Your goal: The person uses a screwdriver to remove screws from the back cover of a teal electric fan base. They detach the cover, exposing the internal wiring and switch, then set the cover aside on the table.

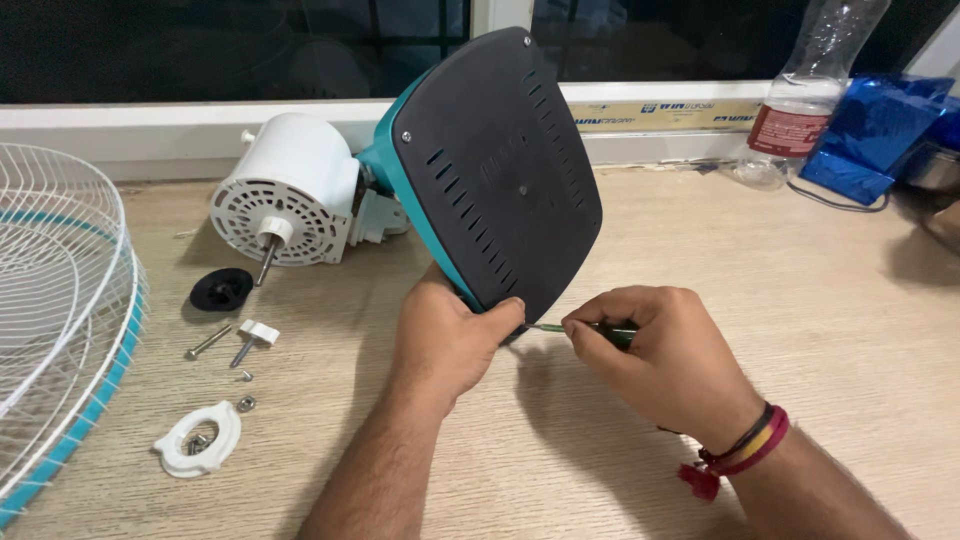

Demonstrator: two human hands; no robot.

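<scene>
A table fan lies on its side on the wooden table. Its black base plate (500, 165) with a teal rim faces me, and the white motor housing (285, 190) with its bare shaft lies behind it to the left. My left hand (450, 335) grips the lower edge of the base. My right hand (655, 355) holds a green-handled screwdriver (585, 329), its thin tip pointing left at the base's bottom edge, right beside my left thumb.
A white wire fan guard (60, 320) with teal trim lies at the left. Near it are a black round nut (221, 289), loose screws (207, 342), a white knob bolt (255, 337) and a white plastic ring (199, 440). A clear bottle (805, 100) and blue foil packet (870, 130) stand back right.
</scene>
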